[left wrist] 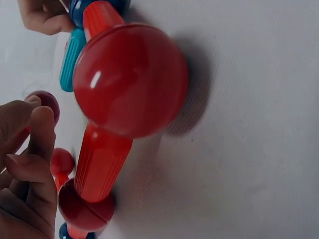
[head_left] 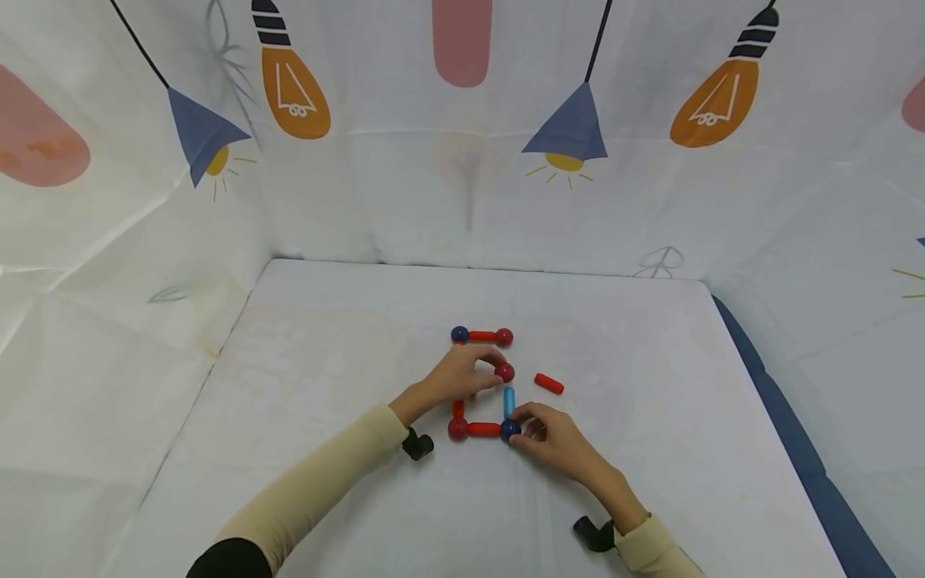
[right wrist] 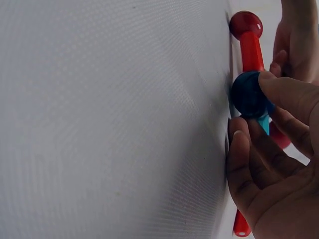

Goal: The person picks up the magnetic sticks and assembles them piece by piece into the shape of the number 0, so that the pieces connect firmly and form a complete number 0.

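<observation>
My left hand (head_left: 458, 373) pinches a red ball (head_left: 505, 372) between thumb and fingers, over the middle of a ball-and-rod figure lying on the table. Part of the figure is hidden beneath that hand. My right hand (head_left: 562, 441) holds a dark blue ball (head_left: 510, 429) at the figure's near right corner. From this ball a light blue rod (head_left: 509, 401) points toward the pinched red ball, a small gap between them in the head view. A red rod (head_left: 484, 429) joins the blue ball to a red corner ball (left wrist: 132, 82), large in the left wrist view.
At the figure's far end, a dark blue ball (head_left: 459, 335), a red rod (head_left: 482, 336) and a red ball (head_left: 504, 337) form a row. One loose red rod (head_left: 549, 384) lies to the right. Behind the white table (head_left: 347, 321) hangs a printed cloth (head_left: 405, 185).
</observation>
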`<state>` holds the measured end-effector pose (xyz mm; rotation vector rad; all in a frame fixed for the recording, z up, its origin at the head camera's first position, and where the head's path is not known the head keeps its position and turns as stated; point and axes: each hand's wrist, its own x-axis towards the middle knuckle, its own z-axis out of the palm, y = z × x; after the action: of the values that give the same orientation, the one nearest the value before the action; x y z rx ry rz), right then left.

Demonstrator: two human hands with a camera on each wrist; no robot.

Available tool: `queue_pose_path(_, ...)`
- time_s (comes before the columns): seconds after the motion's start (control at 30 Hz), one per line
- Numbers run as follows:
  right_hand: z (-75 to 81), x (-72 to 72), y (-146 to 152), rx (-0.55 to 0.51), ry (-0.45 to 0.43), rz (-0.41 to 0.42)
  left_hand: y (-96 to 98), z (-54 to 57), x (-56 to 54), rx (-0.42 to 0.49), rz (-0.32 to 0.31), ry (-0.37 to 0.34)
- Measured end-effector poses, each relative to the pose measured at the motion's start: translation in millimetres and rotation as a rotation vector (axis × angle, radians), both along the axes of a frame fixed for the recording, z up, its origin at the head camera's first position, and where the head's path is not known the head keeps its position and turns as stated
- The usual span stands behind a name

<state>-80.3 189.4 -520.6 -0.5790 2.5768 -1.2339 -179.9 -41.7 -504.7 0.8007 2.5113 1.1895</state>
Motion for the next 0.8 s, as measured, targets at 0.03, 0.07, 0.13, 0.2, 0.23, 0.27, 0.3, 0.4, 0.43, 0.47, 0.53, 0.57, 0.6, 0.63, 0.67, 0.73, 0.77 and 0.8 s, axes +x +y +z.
queue_pose_path(0.03,0.3,0.1,0,0.002,-0.001,0.001,1.7,-0.5,0.6,-0.001,0.005,-0.012)
queue_pose_path(0.07,0.6,0.2,0,0.004,-0.002,0.001,3.2,-1.1,1.2,-0.003,0.009,-0.020)
queue_pose_path(0.13,1.0,0.0,0,0.006,-0.002,0.003,5.5,-1.9,1.9,-0.006,0.022,-0.028)
queue_pose_path(0.2,1.3,-0.1,0,0.007,-0.001,0.006,7.3,-3.1,2.6,-0.002,0.031,-0.052)
queue_pose_path(0.23,1.3,-0.2,0,0.009,0.000,0.006,8.0,-3.6,3.0,0.001,0.033,-0.064)
queue_pose_path(0.27,1.3,-0.4,0,0.009,0.001,0.006,8.5,-3.8,3.3,0.005,0.034,-0.081)
queue_pose_path(0.3,1.4,-0.5,0,0.009,0.001,0.007,9.1,-4.1,3.7,0.008,0.037,-0.098)
queue_pose_path(0.4,1.2,-0.6,0,0.006,0.003,0.010,11.2,-5.4,4.8,0.010,0.037,-0.137)
queue_pose_path(0.43,1.2,-0.7,0,0.004,0.004,0.011,11.8,-6.0,5.0,0.001,0.037,-0.134)
queue_pose_path(0.47,1.2,-0.7,0,0.001,0.002,0.013,12.4,-6.2,5.3,-0.005,0.039,-0.135)
queue_pose_path(0.53,0.8,-0.8,0,0.000,0.001,0.015,13.5,-6.6,6.1,-0.019,0.041,-0.132)
queue_pose_path(0.57,0.6,-0.9,0,-0.001,0.000,0.015,13.9,-6.5,6.4,-0.026,0.043,-0.130)
queue_pose_path(0.6,0.4,-1.0,0,0.000,0.001,0.014,14.2,-6.0,6.9,-0.029,0.048,-0.134)
queue_pose_path(0.63,0.1,-1.0,0,0.002,0.001,0.012,14.6,-5.6,7.3,-0.033,0.051,-0.136)
queue_pose_path(0.67,-0.2,-1.0,0,0.003,0.002,0.010,14.8,-5.2,7.8,-0.034,0.055,-0.140)
queue_pose_path(0.73,-0.8,-0.9,0,0.003,0.004,0.004,14.7,-4.0,8.8,-0.032,0.060,-0.149)
queue_pose_path(0.77,-1.1,-0.7,0,0.003,0.003,0.002,14.3,-3.3,9.3,-0.028,0.061,-0.152)
queue_pose_path(0.8,-1.6,-0.6,1,0.001,0.008,0.006,13.5,-2.4,10.1,-0.020,0.064,-0.158)
